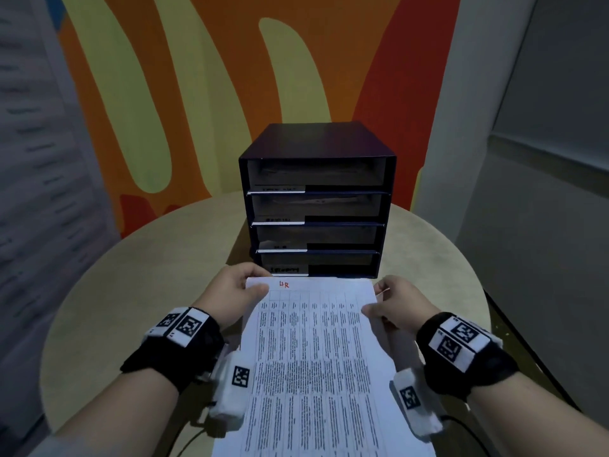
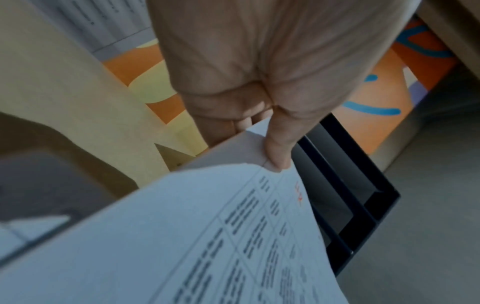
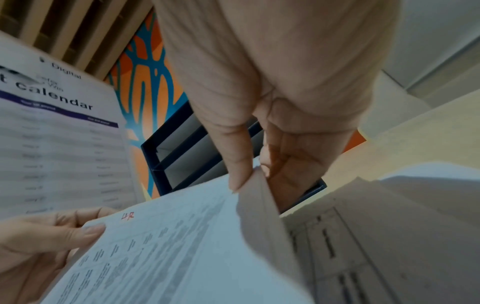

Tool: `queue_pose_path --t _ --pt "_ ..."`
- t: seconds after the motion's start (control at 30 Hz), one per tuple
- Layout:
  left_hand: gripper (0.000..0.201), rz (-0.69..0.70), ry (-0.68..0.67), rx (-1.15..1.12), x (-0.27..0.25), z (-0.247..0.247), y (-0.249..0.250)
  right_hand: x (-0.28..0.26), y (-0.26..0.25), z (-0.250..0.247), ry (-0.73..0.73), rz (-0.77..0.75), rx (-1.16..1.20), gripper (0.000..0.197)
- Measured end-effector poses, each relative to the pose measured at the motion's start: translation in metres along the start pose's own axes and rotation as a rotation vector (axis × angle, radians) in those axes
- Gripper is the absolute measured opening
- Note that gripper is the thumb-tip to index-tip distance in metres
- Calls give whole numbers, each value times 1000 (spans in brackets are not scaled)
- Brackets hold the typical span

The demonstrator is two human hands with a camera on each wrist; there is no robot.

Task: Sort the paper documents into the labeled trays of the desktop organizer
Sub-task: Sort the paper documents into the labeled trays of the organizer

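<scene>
A printed sheet [image 1: 313, 351] with a table of small text and a red handwritten "HR" [image 1: 284, 284] at its top is held up in front of the black four-tray organizer [image 1: 316, 199]. My left hand [image 1: 260, 285] pinches its top left corner, thumb [image 2: 277, 152] on top and fingers beneath. My right hand [image 1: 375, 302] pinches the right edge, with its thumb [image 3: 237, 164] on the sheet [image 3: 168, 246]. Each tray carries a white label [image 1: 280, 189] at its front left; the writing is too blurred to read. More printed sheets [image 3: 376, 236] lie under the held one.
The organizer stands at the back of a round beige table [image 1: 158, 258], before an orange and yellow wall. In the right wrist view another sheet headed "calendar" [image 3: 64, 133] shows at the left. A dark cable [image 1: 194, 438] runs near the table's front edge.
</scene>
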State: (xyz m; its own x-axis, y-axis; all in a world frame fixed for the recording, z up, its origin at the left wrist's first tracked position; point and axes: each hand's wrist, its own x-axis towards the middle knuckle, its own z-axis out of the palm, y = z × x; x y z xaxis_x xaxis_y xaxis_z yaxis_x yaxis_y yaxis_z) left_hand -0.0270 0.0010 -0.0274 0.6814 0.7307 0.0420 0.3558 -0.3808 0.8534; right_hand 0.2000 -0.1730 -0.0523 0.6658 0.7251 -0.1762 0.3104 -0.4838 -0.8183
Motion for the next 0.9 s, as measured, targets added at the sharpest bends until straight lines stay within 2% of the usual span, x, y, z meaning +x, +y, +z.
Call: queue_pose_path --t 0.1,0.27,0.4,0.47,0.57,0.6,0.7,0.83,0.9 --pt "6 -2 56 -131 -6 -2 5 -4 3 -1 -2 -62 204 21" --pt "9 -2 118 -295 -13 -1 12 -10 5 -1 73 -198 316 10" --pt "3 -23 128 -350 -14 1 11 -12 2 -9 155 -193 498 20" --pt "5 -16 175 -391 -15 2 12 -13 -2 -11 137 -193 589 20" --pt "9 13 228 -455 -16 4 14 -21 -9 -14 51 -215 615 11" --pt "9 29 233 -468 -17 4 16 -23 -10 -14 25 -218 610 15" --pt "14 63 213 -503 -21 6 24 -28 -12 -15 23 -224 607 18" --pt "19 33 72 -472 -26 10 32 -34 -22 -22 86 -263 715 21" --pt "17 30 108 -462 -27 9 31 -36 -34 -28 98 -319 745 22"
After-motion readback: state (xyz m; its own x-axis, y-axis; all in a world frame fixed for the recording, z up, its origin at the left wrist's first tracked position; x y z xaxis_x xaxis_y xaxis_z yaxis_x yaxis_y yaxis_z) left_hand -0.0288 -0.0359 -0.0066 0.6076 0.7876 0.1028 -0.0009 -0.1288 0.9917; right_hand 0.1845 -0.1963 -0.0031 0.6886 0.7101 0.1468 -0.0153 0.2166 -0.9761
